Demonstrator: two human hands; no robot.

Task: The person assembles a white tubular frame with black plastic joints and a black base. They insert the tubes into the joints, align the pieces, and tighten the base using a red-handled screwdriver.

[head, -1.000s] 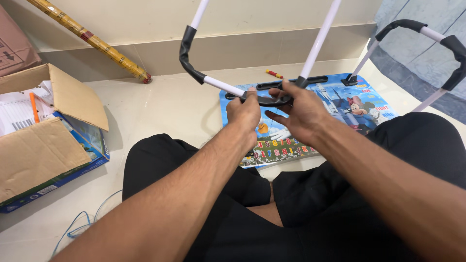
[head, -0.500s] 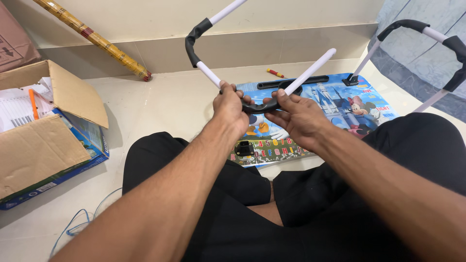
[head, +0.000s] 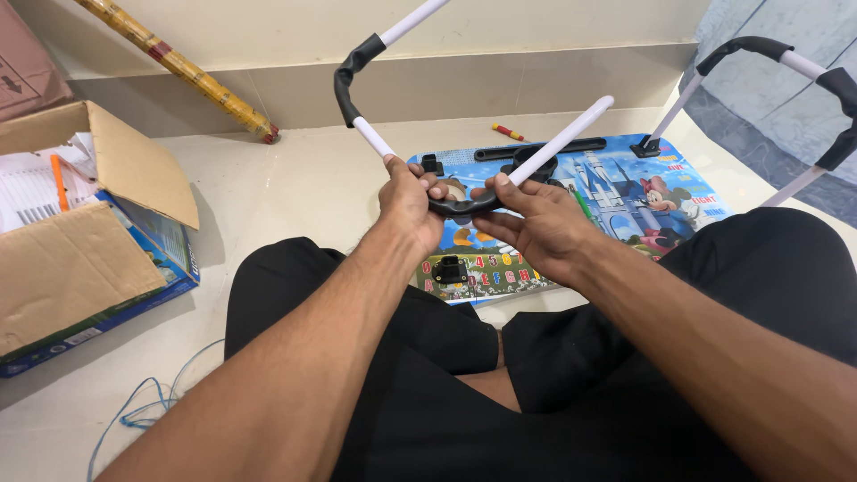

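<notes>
hands meet on a bent white tube leg [head: 375, 143] with black corner sleeves, raised above the colourful board's near edge [head: 500, 290]. left hand [head: 406, 201] wraps the tube; right hand [head: 536, 223] pinches the black bend, steadying it for alignment.

Bright, even indoor light; the cardboard box [head: 89, 232] throws a soft shadow toward 3 o'clock. Focus is sharp, with slight wide-angle stretching at the edges.

An open brown cardboard box [head: 80, 223] with blue printed sides sits on the floor at left, white papers inside. A second brown carton [head: 27, 62] stands far left.
</notes>
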